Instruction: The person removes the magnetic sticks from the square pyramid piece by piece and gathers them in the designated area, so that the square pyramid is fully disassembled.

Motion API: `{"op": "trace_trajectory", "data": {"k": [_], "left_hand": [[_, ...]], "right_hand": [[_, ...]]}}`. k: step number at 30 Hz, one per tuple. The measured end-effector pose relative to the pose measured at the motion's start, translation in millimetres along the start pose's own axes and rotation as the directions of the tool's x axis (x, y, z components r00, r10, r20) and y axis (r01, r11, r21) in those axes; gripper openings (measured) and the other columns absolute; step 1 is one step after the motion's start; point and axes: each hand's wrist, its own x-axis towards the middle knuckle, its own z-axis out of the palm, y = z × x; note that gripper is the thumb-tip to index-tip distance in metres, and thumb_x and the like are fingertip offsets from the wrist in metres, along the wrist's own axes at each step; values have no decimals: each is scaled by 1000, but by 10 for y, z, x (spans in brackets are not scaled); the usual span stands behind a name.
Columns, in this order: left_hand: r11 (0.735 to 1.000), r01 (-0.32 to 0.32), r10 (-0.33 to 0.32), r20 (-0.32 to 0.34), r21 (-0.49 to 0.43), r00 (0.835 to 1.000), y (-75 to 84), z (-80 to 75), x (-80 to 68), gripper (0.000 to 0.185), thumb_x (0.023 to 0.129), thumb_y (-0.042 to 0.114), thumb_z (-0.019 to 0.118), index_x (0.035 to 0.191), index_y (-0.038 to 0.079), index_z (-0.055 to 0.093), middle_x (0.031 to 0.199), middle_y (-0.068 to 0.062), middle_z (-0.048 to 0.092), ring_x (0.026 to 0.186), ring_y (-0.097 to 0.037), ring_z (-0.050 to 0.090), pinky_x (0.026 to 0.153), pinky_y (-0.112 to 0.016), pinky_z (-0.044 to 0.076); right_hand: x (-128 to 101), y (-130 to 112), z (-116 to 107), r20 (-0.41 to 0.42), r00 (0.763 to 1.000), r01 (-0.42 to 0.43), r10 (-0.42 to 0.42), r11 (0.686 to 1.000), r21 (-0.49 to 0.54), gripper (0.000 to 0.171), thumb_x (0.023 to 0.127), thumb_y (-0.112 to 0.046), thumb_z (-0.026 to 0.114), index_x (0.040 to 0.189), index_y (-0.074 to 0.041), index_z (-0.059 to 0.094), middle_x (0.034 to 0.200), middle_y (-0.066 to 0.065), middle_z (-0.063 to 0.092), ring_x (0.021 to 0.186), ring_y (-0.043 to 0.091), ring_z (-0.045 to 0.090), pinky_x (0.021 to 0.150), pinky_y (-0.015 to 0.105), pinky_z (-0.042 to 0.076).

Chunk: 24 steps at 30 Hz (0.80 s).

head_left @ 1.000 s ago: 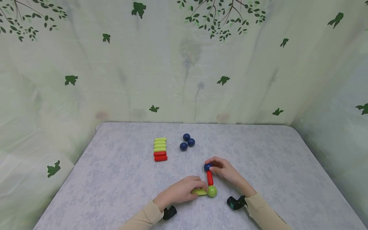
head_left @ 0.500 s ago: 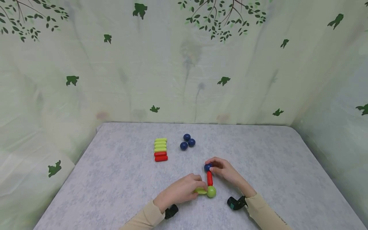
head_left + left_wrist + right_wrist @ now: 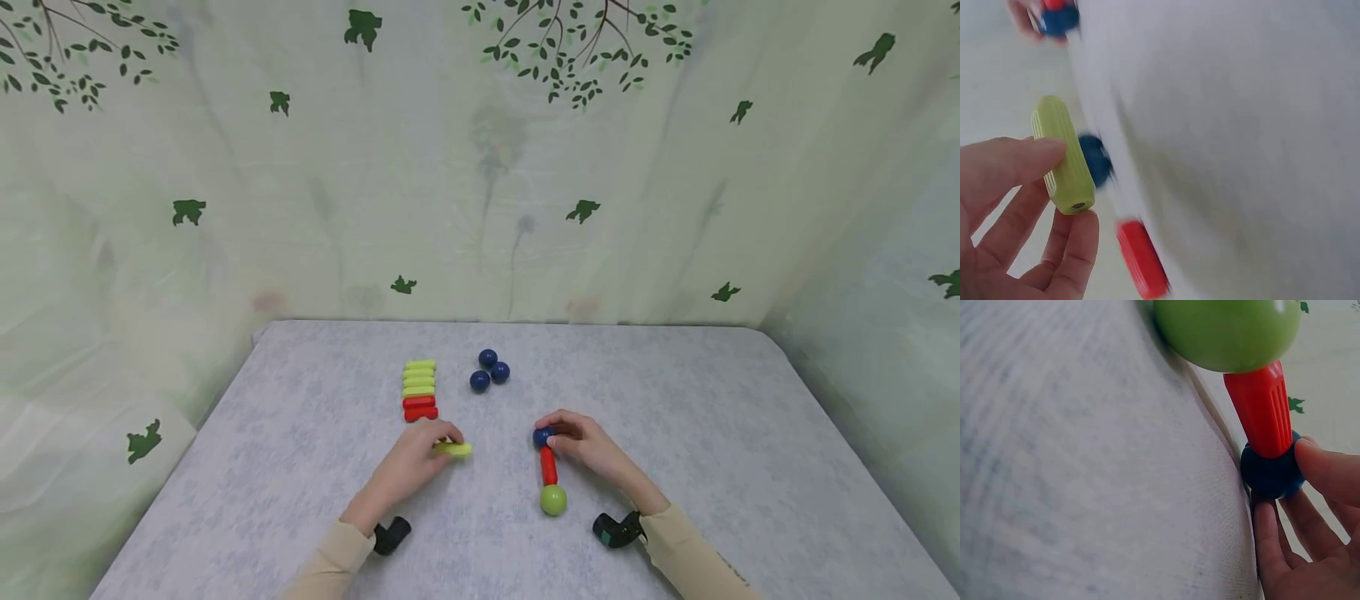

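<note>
My left hand (image 3: 414,458) pinches a yellow-green ribbed rod (image 3: 1065,156) between thumb and fingers, just in front of the rod row in the head view. My right hand (image 3: 588,446) grips a dark blue ball (image 3: 1272,472) with thumb and fingertips. From that ball a red rod (image 3: 548,467) runs toward the near side, with a light green ball (image 3: 553,500) at its other end. Ball, rod and ball form one straight line on the table. In the right wrist view the red rod (image 3: 1262,409) meets both balls end to end.
Beyond my left hand lies a row of several yellow-green rods (image 3: 418,379) and two red rods (image 3: 420,413), side by side. Three dark blue balls (image 3: 489,371) cluster to their right. The grey table (image 3: 675,383) ends at a leaf-patterned curtain (image 3: 450,167).
My left hand has pulled the yellow-green rod away from the light green ball and carried it left and farther back. The right hand stays on the blue ball.
</note>
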Motion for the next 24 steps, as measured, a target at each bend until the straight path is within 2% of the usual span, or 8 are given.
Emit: {"op": "trace_trajectory", "data": {"k": [3,5,9,15,18,21,22,24], "left_hand": [[996,87,-85,-80,28,993,-188,-98,-7,25,78,-5,74,93,14,67,94,4,63,89,-15,57,78,-35,49],[990,128,-122,-93,54,988,-267,-147,12,26,77,-7,74,92,13,67,94,3,63,90,-17,56,79,-37,48],[984,140,-130,-95,107,987,-353,-205,80,25,77,-9,73,92,9,67,97,-2,64,93,-23,56,82,-39,48],[967,148,-128,-110,205,986,-414,-207,141,24,75,-11,72,88,8,65,90,-2,56,87,-23,51,75,-36,47],[964,123,-90,-146,237,985,-397,-194,126,26,73,-12,72,88,7,64,89,-3,51,84,-24,47,74,-37,46],[978,63,-30,-164,200,986,-323,-156,114,28,73,-13,71,91,7,63,93,-4,50,88,-25,47,77,-39,46],[985,37,-11,-152,166,988,-279,-137,111,28,74,-12,71,93,7,63,95,-5,51,89,-25,48,79,-40,46],[998,-13,19,-87,69,996,-177,-80,110,25,79,-8,69,98,6,62,99,-6,52,93,-24,51,82,-40,47]], "right_hand": [[21,60,-6,5,1000,10,-10,1000,8,25,95,2,53,119,10,57,120,23,57,108,36,53,86,25,45],[48,156,-11,4,1000,10,-10,1000,12,25,95,2,54,119,8,57,120,22,57,108,35,53,86,25,45],[92,327,-17,-5,1000,0,0,1000,9,26,96,-2,55,121,4,59,122,18,57,109,31,53,86,24,45],[112,364,-18,-2,1000,9,-9,1000,6,25,96,-2,54,120,5,58,121,18,58,106,31,54,86,25,46],[113,354,-12,-10,1000,8,-8,1000,7,25,95,-1,54,119,6,58,120,20,58,104,31,54,85,26,46],[94,331,-5,-41,999,-2,2,1000,-12,25,94,-3,57,118,5,59,118,18,58,102,29,56,83,28,47],[86,322,-1,-57,998,-8,6,1000,-24,24,94,-4,59,117,3,60,118,17,59,102,28,57,83,29,47],[69,307,6,-83,997,-13,10,999,-45,24,93,-8,62,115,1,61,116,15,59,101,26,57,83,31,47]]}}
